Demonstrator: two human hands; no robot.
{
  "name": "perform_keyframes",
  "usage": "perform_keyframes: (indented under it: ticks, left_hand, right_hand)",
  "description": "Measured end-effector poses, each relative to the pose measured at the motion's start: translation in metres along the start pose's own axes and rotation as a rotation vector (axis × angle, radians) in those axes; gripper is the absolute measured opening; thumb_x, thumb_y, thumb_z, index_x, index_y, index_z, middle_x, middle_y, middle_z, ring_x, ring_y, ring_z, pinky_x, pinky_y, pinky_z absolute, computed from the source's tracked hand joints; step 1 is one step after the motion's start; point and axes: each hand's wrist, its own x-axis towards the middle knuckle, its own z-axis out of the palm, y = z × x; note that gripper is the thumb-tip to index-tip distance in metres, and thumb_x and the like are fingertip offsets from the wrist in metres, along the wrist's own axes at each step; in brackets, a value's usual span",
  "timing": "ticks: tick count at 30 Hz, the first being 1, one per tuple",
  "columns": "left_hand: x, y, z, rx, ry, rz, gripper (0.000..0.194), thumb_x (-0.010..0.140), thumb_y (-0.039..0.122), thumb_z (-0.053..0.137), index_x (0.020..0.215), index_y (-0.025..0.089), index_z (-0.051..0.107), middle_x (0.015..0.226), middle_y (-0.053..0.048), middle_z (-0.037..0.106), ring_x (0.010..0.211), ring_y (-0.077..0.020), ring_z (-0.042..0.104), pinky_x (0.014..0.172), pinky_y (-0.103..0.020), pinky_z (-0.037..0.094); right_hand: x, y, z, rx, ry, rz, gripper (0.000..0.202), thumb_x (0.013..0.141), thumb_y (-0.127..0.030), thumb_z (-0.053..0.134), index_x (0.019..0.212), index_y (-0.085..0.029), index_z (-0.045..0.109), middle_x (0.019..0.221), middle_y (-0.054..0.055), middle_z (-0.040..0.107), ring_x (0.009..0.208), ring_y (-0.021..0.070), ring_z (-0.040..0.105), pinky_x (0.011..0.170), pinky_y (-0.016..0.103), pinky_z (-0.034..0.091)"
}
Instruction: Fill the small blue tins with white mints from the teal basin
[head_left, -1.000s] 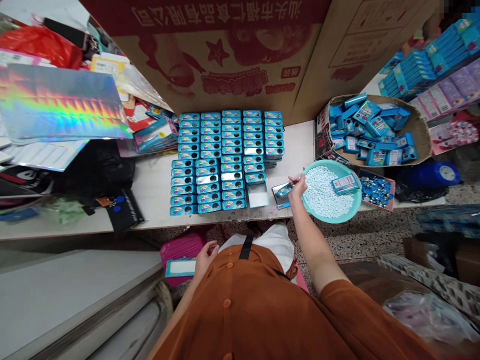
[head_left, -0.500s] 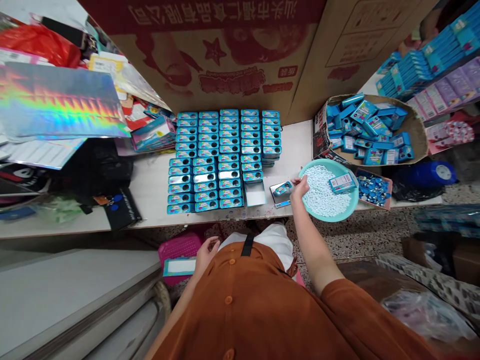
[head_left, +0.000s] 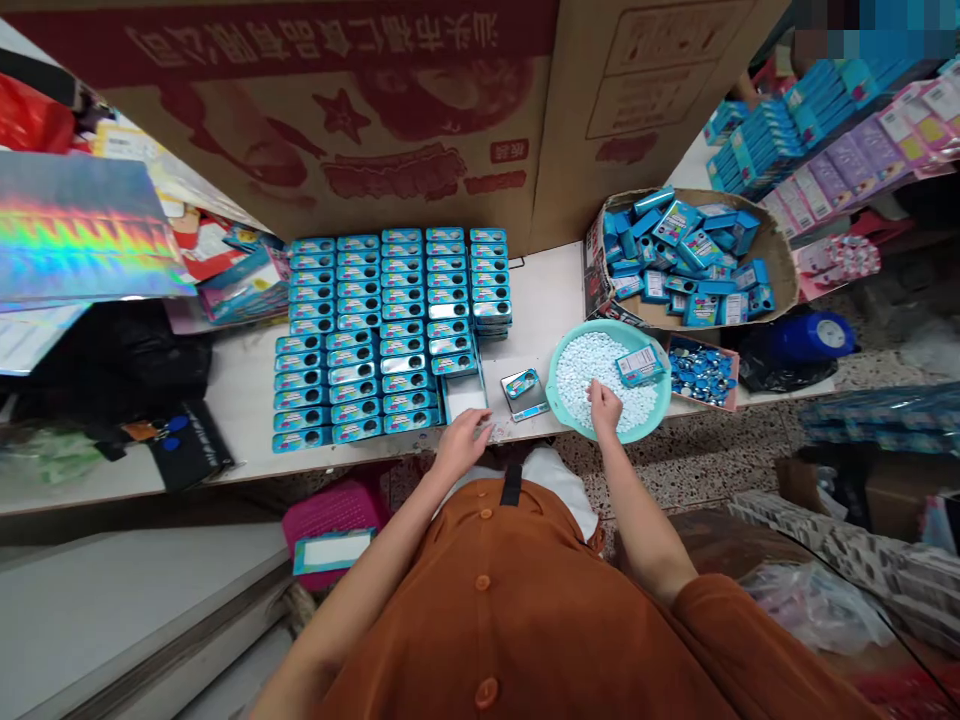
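Observation:
My right hand [head_left: 604,408] is over a turquoise bowl [head_left: 556,402] of small pale pellets [head_left: 592,365]. Its fingers are pinched together at the pellets; what they hold is too small to make out. A blue box [head_left: 640,366] lies on the pellets at the bowl's right side. To the left of the bowl, a small blue tin [head_left: 520,382] rests on a pocket scale [head_left: 533,411]. My left hand [head_left: 462,442] is at the table's front edge, fingers apart and holding nothing, close to a white-bottomed tray [head_left: 465,395].
Rows of blue tins [head_left: 356,370] stand left of the tray. Behind them rises a large cardboard carton [head_left: 420,130]. A cut-down carton [head_left: 686,262] holds loose blue boxes, and a shallow box [head_left: 703,372] of small blue and silver pieces sits right of the bowl.
My left hand has come up from beside my lap to the table edge. My right hand has gone from the bowl's left rim to over the pellets. The view has shifted right.

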Motion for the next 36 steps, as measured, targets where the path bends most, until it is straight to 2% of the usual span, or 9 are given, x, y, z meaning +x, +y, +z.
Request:
perform_keyframes:
  ticks: [3,6,8,12,18,25,32,36]
  left_hand:
    - [0.036,0.016,0.027,0.063,0.038,-0.036,0.027,0.086,0.029,0.049,0.11,0.02,0.057,0.1,-0.008,0.062,0.09,-0.0207,0.059,0.081,-0.033,0.048]
    - [0.059,0.021,0.047,0.114,0.051,-0.074,0.028,0.085,0.027,0.051,0.111,0.02,0.056,0.105,-0.009,0.061,0.093,-0.0219,0.059,0.08,-0.033,0.048]
    - [0.068,0.021,0.056,0.15,0.037,-0.084,0.027,0.084,0.025,0.051,0.11,0.02,0.057,0.105,-0.01,0.06,0.095,-0.0228,0.058,0.08,-0.033,0.047]
    - [0.076,0.021,0.068,0.246,0.018,-0.096,0.023,0.084,0.024,0.051,0.105,0.019,0.059,0.103,-0.011,0.059,0.099,-0.0258,0.057,0.08,-0.035,0.046]
    - [0.078,0.022,0.077,0.284,-0.005,-0.142,0.021,0.082,0.017,0.049,0.1,0.019,0.06,0.101,-0.011,0.058,0.098,-0.0261,0.056,0.082,-0.036,0.046]
    - [0.078,0.019,0.076,0.198,-0.006,-0.167,0.02,0.082,0.017,0.047,0.097,0.019,0.06,0.099,-0.01,0.059,0.093,-0.0235,0.057,0.078,-0.035,0.047]
    - [0.098,0.026,0.077,0.07,0.102,-0.133,0.018,0.084,0.024,0.05,0.098,0.019,0.06,0.096,-0.007,0.06,0.082,-0.0187,0.058,0.079,-0.032,0.047]
    - [0.108,0.03,0.078,0.128,0.158,-0.163,0.03,0.08,0.026,0.058,0.109,0.018,0.057,0.102,-0.009,0.06,0.095,-0.0231,0.057,0.085,-0.035,0.046]
  right_hand:
    - [0.006,0.014,-0.013,-0.089,-0.108,-0.169,0.037,0.085,-0.05,0.047,0.077,-0.019,0.066,0.078,0.004,0.064,0.072,0.0164,0.056,0.073,0.029,0.044]
    - [0.012,0.027,-0.024,-0.125,-0.162,-0.289,0.031,0.084,-0.046,0.052,0.092,-0.02,0.066,0.097,0.009,0.061,0.09,0.0194,0.056,0.08,0.032,0.045]
    - [0.014,0.034,-0.033,-0.136,-0.174,-0.302,0.03,0.085,-0.044,0.051,0.096,-0.02,0.065,0.102,0.01,0.058,0.096,0.0208,0.055,0.083,0.033,0.045]
    - [0.018,0.046,-0.052,-0.158,-0.231,-0.276,0.029,0.088,-0.042,0.047,0.094,-0.02,0.064,0.099,0.01,0.058,0.094,0.0207,0.056,0.083,0.033,0.046]
    - [0.029,0.062,-0.071,-0.173,-0.255,-0.279,0.027,0.089,-0.04,0.045,0.087,-0.02,0.064,0.094,0.008,0.061,0.09,0.0204,0.057,0.083,0.033,0.045]
    - [0.037,0.068,-0.075,-0.159,-0.263,-0.292,0.027,0.089,-0.039,0.044,0.083,-0.021,0.063,0.093,0.008,0.061,0.089,0.0201,0.057,0.082,0.033,0.045]
    - [0.037,0.069,-0.074,-0.165,-0.304,-0.3,0.029,0.09,-0.039,0.041,0.083,-0.021,0.063,0.092,0.008,0.061,0.089,0.0205,0.057,0.082,0.033,0.045]
    - [0.034,0.073,-0.076,-0.173,-0.297,-0.294,0.029,0.089,-0.039,0.042,0.082,-0.021,0.063,0.092,0.008,0.061,0.091,0.0208,0.057,0.083,0.033,0.045]
